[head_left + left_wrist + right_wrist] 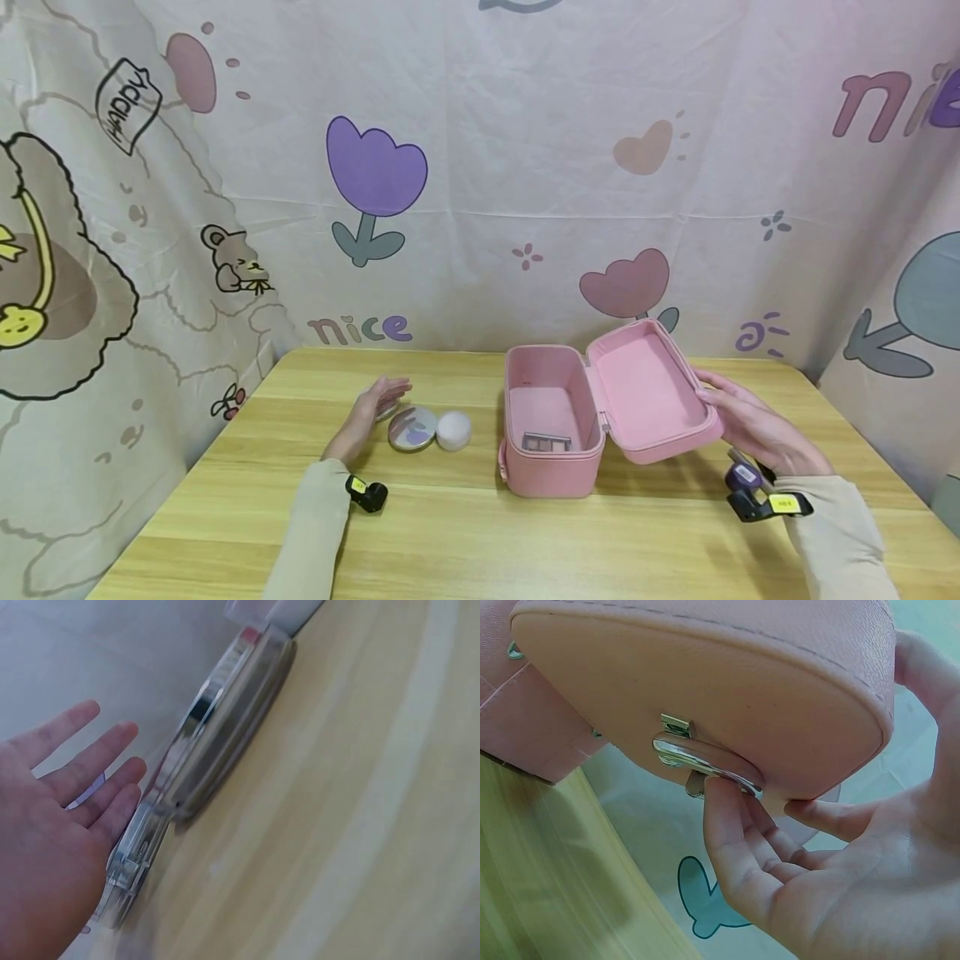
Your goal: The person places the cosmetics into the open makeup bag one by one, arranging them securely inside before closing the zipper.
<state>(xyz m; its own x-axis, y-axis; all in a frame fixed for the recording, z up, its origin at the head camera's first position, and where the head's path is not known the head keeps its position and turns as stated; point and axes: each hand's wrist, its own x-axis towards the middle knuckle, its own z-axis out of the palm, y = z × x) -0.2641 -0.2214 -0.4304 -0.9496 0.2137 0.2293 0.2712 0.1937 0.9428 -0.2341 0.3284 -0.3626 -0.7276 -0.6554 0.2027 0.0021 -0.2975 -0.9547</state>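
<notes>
A pink cosmetic case (551,475) stands on the table with its lid (648,392) swung out to the right. My right hand (757,429) holds the lid at its outer edge. In the right wrist view, fingers (731,832) of that hand reach the metal-trimmed carry handle (705,765) on the lid's outside. Inside the case lies an eyeshadow palette (546,443). My left hand (372,404), palm bare and fingers extended, is beside a flat round clear-sided container (131,862), which it partly covers in the head view. Next to that sits a shiny round compact (412,428).
A small white round jar (453,430) stands between the compact and the case. Close to my right wrist is a purple round item (744,477) with dark, slim things around it. A printed curtain (465,167) hangs behind the wooden table (427,533).
</notes>
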